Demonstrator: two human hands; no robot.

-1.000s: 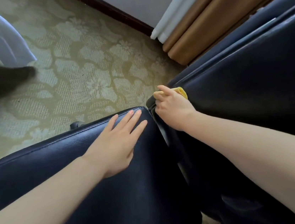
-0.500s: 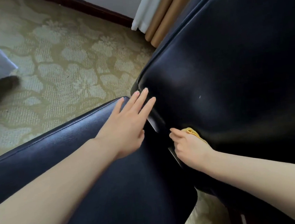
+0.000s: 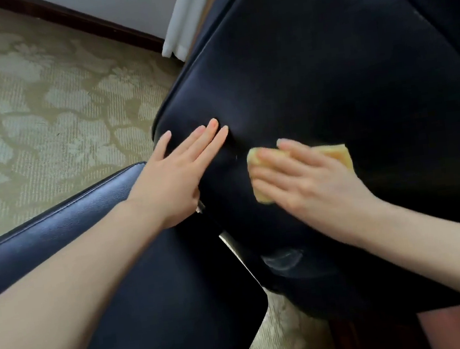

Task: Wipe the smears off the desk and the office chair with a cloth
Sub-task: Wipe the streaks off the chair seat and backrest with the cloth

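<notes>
While right hand (image 3: 304, 178) presses cloth (image 3: 335, 155) on chair (image 3: 325, 61), left hand (image 3: 176, 179) flat alongside, both grips straight-fingered

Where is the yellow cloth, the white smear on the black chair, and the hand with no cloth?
Square yellow cloth (image 3: 335, 155): head view, its uncovered right corner.
Whitish smear (image 3: 284, 260): head view, its middle.
Bare left hand (image 3: 177, 180): head view, its back.

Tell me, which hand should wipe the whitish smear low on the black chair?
Probably the right hand: it presses the yellow cloth on the chair, close to the smear. The left hand lies flat without one.
</notes>
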